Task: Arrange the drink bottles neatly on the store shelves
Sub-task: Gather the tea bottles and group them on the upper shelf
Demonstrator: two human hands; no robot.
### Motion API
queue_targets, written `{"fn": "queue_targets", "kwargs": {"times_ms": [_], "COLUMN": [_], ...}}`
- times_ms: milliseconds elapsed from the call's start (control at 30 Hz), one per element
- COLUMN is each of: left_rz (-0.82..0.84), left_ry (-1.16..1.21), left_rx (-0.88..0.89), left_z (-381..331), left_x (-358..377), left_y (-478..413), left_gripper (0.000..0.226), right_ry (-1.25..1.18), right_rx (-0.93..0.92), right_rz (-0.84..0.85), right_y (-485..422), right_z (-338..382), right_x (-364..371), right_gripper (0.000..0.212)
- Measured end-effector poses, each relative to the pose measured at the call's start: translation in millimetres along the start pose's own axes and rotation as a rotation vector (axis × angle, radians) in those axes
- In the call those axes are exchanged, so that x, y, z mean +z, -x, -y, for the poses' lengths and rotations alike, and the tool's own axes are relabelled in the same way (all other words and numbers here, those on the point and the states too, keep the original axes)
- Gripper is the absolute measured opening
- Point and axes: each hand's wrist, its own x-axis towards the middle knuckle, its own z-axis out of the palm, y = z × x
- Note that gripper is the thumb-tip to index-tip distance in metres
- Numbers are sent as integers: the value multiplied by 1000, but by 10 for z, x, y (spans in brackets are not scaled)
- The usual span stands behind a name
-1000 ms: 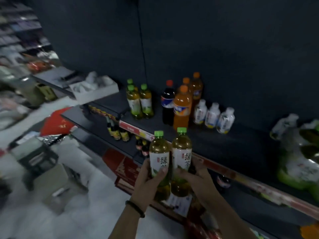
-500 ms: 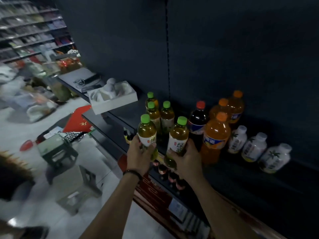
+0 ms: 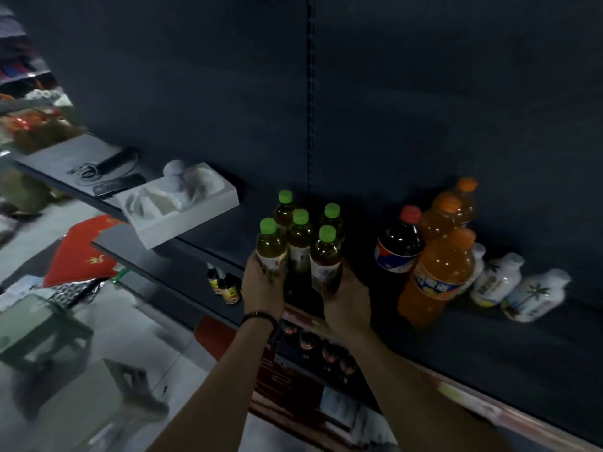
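At the far left a grey stool [image 3: 42,331] is standing on the floor, blurred, and a red cloth-like item [image 3: 81,252] is lying just beyond it. Above these, a white foam tray [image 3: 195,220] is sitting at the front of the dark shelf [image 3: 489,353]. Some small dark bottles [image 3: 225,285] are standing on the tier below, just left of the person's wrist. The left hand [image 3: 264,285], with a dark band [image 3: 259,318] on its wrist, is curling its fingers round the lower body of the left tea bottle [image 3: 270,246], which is upright and green-capped. Close beside it, the right hand [image 3: 346,298] is wrapping round the label of the right tea bottle [image 3: 326,256], also upright. Both bottles are being held at the shelf's front edge, though the hands are hiding their bases, so whether they are resting on the shelf cannot be told. Three more green-capped tea bottles [image 3: 299,239] are standing on the shelf in a tight cluster between and behind the held pair. To the right, apart from this group, a red-capped cola bottle [image 3: 399,246] is standing against three orange soda bottles [image 3: 437,272], the largest one nearest the front. Further right, white bottles [image 3: 496,278] with palm-tree labels are standing in a short row, tilted by the wide lens. The dark back panel [image 3: 424,93] is rising behind everything.
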Motion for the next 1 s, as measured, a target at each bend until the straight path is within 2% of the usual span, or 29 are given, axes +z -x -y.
{"fn": "queue_targets", "kwargs": {"times_ms": [100,200,267,367,433,467,533,633,700,900,1000], "left_rz": [58,98,142,104,74,122,367,821,1019,1242,1307], "left_ry": [-39,-87,-85,-87,-108,-123,-199,-421,-542,-624,-653], "left_rx": [15,19,7,56,148,207,295,375,456,549,576], "left_z": [61,87,122,169,160,153,143,105,55,-204,-506], "left_x": [35,17,-27,-111,-159,-171,-130,45,201,760,1125], "left_y": [-124,-156,-135,28,246,373,611,1023,1373,2504,3143], "left_gripper": [55,57,59,67,58,51,33,3,6,16,19], "right_ry": [101,212,284,202,132,139,161,197,250,393,402], "right_rx": [114,146,165,201,166,162,173,210,251,484,568], "right_rz": [-43,-12,52,11,-9,12,80,154,171,122,54], "right_y": [-63,-63,17,234,446,560,807,1176,1432,2363,2881], "right_z": [62,31,21,-42,-95,-137,-238,-511,-738,-1473,-1870], "right_x": [110,134,93,-36,-157,-230,-402,-707,-974,-2093,-2655], "right_gripper": [24,13,13,36,27,16,4,8,7,2,15]}}
